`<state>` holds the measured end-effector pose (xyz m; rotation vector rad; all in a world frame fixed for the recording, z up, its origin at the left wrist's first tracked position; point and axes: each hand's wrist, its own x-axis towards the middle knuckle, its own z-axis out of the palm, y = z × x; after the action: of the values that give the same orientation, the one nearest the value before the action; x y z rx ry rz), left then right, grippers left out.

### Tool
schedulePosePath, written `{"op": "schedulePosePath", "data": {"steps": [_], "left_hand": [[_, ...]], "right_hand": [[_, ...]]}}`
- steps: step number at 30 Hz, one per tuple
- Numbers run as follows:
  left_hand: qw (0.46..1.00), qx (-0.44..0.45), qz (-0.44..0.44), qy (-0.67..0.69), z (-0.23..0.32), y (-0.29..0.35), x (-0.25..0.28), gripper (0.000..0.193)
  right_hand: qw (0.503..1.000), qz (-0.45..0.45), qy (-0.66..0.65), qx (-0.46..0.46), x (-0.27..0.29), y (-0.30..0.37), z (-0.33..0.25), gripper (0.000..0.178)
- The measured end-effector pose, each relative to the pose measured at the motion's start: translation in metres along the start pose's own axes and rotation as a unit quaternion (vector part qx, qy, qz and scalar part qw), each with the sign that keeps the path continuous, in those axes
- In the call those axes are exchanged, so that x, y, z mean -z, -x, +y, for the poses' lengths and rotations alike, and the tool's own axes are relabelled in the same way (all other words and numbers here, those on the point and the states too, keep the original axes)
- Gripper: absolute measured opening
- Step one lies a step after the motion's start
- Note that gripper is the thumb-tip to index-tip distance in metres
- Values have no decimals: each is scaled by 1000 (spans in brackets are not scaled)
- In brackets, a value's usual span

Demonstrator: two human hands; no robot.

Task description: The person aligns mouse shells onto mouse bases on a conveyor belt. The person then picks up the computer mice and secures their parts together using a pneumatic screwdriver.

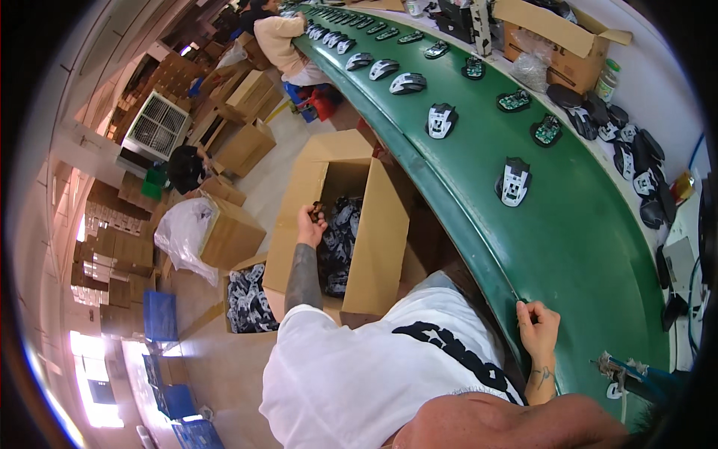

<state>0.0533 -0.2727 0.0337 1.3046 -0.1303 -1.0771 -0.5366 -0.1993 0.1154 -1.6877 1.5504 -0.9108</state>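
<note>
Left hand stretched down over the tall open brown cardboard box beside the belt, fingers pinched narrow round a small dark mouse part held just above the heap of black-and-white mouse shells that fills the box. Right hand resting on the near edge of the long green conveyor belt, fingers curled against the rim; holding nothing, as far as can be told. On the belt, well apart from either hand, a row of half-built black-and-white computer mice, with green circuit boards in black bases farther along. Beyond the belt, a white table carrying a cluster of black mouse covers. On the floor to the left, a second, lower carton of the same shells.

Likely trouble, judged from this: a light fingertip pinch at full reach, so the small part could slip and vanish among the shells below. Body twisted away from the belt, so a passing mouse could go by unattended. Right hand on the rim of the belt at risk of a brush or snag.
</note>
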Motion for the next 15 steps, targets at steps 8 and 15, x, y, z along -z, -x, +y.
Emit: {"op": "schedulePosePath", "data": {"steps": [8,15], "left_hand": [[925,-30,-223,-308,-1,47,-68,34],[750,57,-484,-448,-31,94,-110,36]], "right_hand": [[999,11,-33,-35,2,-1,6,26],[996,46,-34,-65,4,-9,20,28]]}}
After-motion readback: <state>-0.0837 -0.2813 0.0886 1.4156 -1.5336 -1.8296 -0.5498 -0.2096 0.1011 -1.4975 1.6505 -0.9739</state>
